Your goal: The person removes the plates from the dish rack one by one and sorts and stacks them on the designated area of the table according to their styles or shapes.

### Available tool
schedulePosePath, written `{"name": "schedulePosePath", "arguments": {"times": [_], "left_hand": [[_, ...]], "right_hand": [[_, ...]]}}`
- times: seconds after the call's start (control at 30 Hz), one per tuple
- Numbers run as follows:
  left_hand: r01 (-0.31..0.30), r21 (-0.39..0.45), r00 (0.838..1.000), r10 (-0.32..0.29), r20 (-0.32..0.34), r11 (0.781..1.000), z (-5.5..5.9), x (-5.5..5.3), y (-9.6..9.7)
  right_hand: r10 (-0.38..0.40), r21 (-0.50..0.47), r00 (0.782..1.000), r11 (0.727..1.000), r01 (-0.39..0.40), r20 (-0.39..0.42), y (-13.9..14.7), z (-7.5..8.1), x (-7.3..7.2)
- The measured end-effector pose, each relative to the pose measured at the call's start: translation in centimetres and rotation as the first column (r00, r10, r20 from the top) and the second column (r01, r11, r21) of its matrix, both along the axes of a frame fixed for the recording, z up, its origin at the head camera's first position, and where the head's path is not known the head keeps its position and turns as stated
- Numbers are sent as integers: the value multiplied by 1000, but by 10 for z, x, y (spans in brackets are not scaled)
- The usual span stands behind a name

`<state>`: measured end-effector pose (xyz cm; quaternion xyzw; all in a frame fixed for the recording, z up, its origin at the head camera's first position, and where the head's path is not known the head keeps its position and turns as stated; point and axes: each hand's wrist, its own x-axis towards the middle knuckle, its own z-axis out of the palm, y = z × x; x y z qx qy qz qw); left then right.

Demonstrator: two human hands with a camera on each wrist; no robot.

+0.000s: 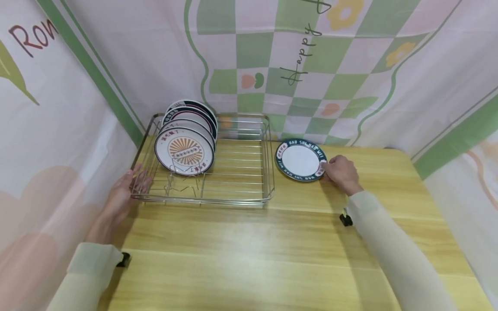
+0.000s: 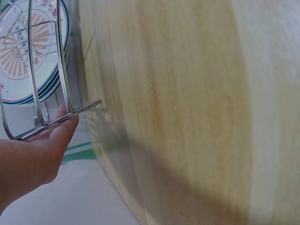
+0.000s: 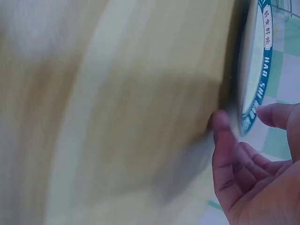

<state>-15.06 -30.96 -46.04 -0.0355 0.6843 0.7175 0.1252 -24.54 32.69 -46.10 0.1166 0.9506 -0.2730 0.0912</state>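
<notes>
Head view | left hand [image 1: 119, 194] grips wire rack [image 1: 233, 201] | right hand [image 1: 343, 172] pinches loose plate [image 1: 300, 160] | step: seemingly picking up | next: likely needs a steady lift

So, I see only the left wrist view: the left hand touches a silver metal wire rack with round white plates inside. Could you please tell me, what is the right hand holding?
Observer: The right hand pinches the edge of a round white plate with a dark teal, lettered rim.

Operator: Thank you. Is this plate inside the rack?

Observer: No, it is outside, just beyond the right side of the silver metal wire rack.

Operator: And the plates in the rack, at which end do they stand?

Observer: In the head view, the round white plates stand one behind another toward the rack's left end.
</notes>
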Motion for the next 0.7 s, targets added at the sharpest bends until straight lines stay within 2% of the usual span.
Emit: {"name": "schedulePosePath", "arguments": {"times": [0.07,0.13,0.23,0.43,0.53,0.7], "left_hand": [[1,-4,1000,-1,1,1000,0,0,0],[5,-3,1000,-5,-3,1000,0,0,0],[9,-6,1000,-9,-5,1000,0,1,0],[4,0,1000,-4,-3,1000,-1,2,-2],[1,-7,1000,-1,-4,1000,-2,2,-2],[-4,-14,1000,4,2,1000,-2,1,-1]], "right_hand": [[27,68,999,997,-24,-41,0,6,-3],[73,96,994,993,-64,-84,-2,15,-7],[151,96,978,986,-138,-142,-13,35,-12],[312,97,913,950,-297,-265,-52,85,-18],[366,113,886,930,-349,-284,-75,109,-20],[434,147,862,901,-409,-262,-114,141,-24]]}}
